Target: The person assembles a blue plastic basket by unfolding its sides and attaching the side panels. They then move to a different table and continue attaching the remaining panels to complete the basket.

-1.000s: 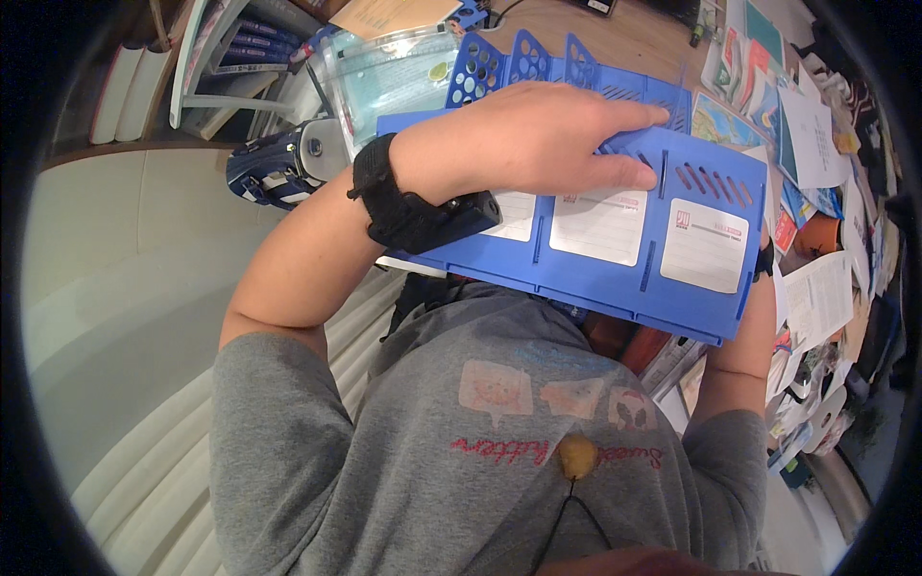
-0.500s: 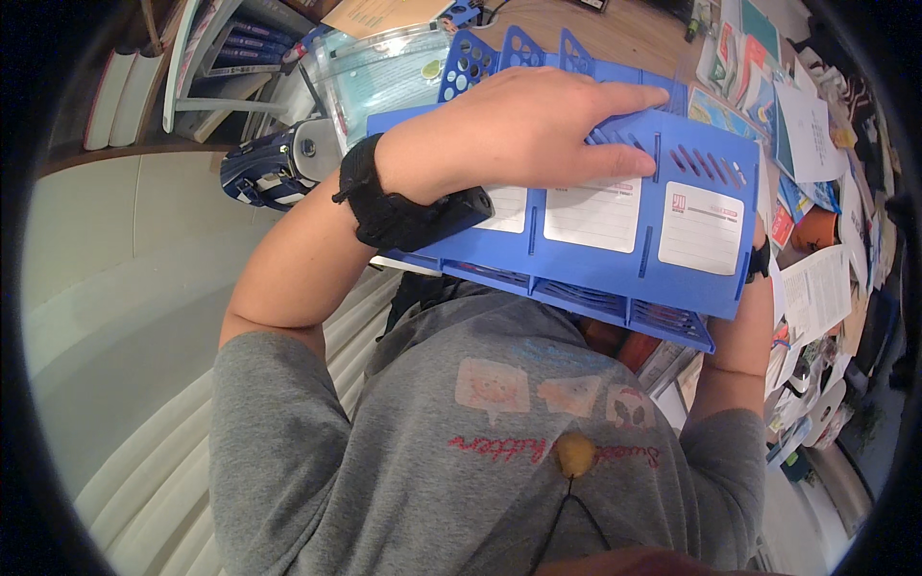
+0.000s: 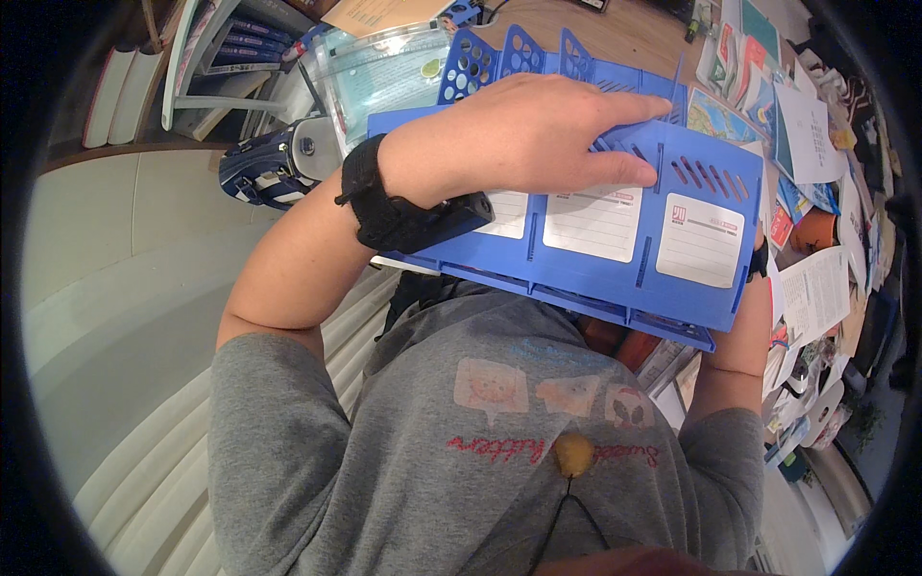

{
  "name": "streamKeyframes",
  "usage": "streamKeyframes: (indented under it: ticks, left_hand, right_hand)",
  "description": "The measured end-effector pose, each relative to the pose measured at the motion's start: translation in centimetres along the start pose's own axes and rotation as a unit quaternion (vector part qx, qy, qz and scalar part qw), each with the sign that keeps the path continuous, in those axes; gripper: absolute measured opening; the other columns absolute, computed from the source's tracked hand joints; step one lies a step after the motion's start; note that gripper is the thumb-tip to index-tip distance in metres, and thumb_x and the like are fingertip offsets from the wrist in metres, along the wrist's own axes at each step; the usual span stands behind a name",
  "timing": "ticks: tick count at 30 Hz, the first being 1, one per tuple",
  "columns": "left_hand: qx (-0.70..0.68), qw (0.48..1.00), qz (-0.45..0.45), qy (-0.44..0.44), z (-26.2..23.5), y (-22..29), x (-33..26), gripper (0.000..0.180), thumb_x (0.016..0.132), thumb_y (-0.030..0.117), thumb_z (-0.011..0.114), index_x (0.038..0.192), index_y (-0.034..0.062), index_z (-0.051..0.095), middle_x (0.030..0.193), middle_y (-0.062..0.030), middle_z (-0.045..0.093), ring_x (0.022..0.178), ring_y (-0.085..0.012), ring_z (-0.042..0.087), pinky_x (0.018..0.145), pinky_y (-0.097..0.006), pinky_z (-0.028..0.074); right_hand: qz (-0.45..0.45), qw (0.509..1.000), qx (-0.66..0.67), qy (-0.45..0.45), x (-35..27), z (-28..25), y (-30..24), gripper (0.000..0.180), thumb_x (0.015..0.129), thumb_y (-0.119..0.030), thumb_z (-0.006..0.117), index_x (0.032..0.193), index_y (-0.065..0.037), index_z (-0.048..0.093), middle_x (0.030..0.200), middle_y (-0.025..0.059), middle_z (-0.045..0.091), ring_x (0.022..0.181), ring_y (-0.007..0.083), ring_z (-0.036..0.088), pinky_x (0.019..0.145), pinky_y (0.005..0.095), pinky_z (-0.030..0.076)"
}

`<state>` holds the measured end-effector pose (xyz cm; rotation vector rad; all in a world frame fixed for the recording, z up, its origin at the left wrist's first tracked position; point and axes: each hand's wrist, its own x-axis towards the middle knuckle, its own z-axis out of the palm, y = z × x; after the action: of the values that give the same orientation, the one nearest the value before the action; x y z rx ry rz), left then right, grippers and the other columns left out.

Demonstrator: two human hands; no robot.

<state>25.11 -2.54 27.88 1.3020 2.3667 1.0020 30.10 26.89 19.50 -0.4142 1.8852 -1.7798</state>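
A blue plastic file rack (image 3: 672, 182) with three white label cards on its front is held up against my chest, tilted. My left hand (image 3: 523, 134) lies flat across its top edge, fingers spread over the slotted panel, a black band on the wrist. My right forearm comes up under the rack's right end; my right hand is hidden behind the rack, so its grip cannot be seen.
A wooden desk (image 3: 615, 29) beyond the rack carries scattered papers and booklets (image 3: 797, 125) on the right. A clear plastic folder case (image 3: 384, 77) and a dark blue bag (image 3: 269, 168) sit at the upper left, near shelved books (image 3: 240, 38). Pale flooring lies at left.
The rack has shifted slightly up and to the right, and my left hand has slid along its top with it.
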Motion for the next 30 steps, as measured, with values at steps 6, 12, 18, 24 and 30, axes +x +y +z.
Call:
streamKeyframes:
  ticks: [6,12,18,24,30]
  left_hand:
    - [-0.014,0.999,-0.024,-0.020,-0.3,0.1,0.1,0.056,0.090,0.036,0.061,0.136,0.0089,0.048,0.106,-0.0215,0.065,0.097,-0.0358,0.064,0.083,-0.039,0.050]
    - [-0.010,0.999,-0.029,-0.026,-0.2,0.1,0.1,0.055,0.090,0.037,0.061,0.137,0.0099,0.047,0.108,-0.0214,0.065,0.097,-0.0360,0.064,0.082,-0.039,0.050]
    - [-0.020,0.999,-0.018,-0.033,-0.2,-0.2,0.0,0.056,0.091,0.038,0.059,0.138,0.0105,0.046,0.113,-0.0217,0.063,0.099,-0.0370,0.063,0.083,-0.039,0.050]
    - [-0.001,0.999,-0.023,-0.035,-0.1,-0.3,0.0,0.057,0.092,0.040,0.058,0.139,0.0102,0.043,0.114,-0.0215,0.062,0.099,-0.0377,0.062,0.084,-0.040,0.050]
    - [0.013,0.996,-0.062,-0.061,-0.5,-0.3,0.4,0.047,0.094,0.043,0.052,0.124,0.0066,0.051,0.106,-0.0199,0.063,0.100,-0.0371,0.061,0.084,-0.041,0.048]
  right_hand:
    - [-0.010,1.000,0.021,0.003,0.4,0.5,-0.1,0.030,0.097,-0.031,0.048,0.112,-0.005,0.048,0.114,0.0077,0.049,0.111,0.0181,0.048,0.097,0.0309,0.038]
    - [-0.040,0.997,0.072,-0.009,2.2,1.8,0.1,0.028,0.097,-0.031,0.049,0.108,-0.004,0.050,0.111,0.0074,0.050,0.109,0.0176,0.048,0.095,0.0305,0.038]
    - [-0.070,0.990,0.121,-0.015,4.7,3.2,0.6,0.027,0.097,-0.030,0.050,0.105,-0.004,0.051,0.107,0.0071,0.051,0.107,0.0171,0.049,0.094,0.0301,0.038]
    - [-0.068,0.989,0.134,-0.016,5.1,3.3,0.1,0.026,0.096,-0.030,0.051,0.101,-0.004,0.053,0.104,0.0068,0.052,0.105,0.0167,0.049,0.092,0.0297,0.039]
    - [-0.055,0.992,0.113,-0.006,3.5,2.5,-0.3,0.026,0.096,-0.029,0.051,0.098,-0.004,0.054,0.100,0.0064,0.053,0.103,0.0162,0.050,0.091,0.0293,0.039]
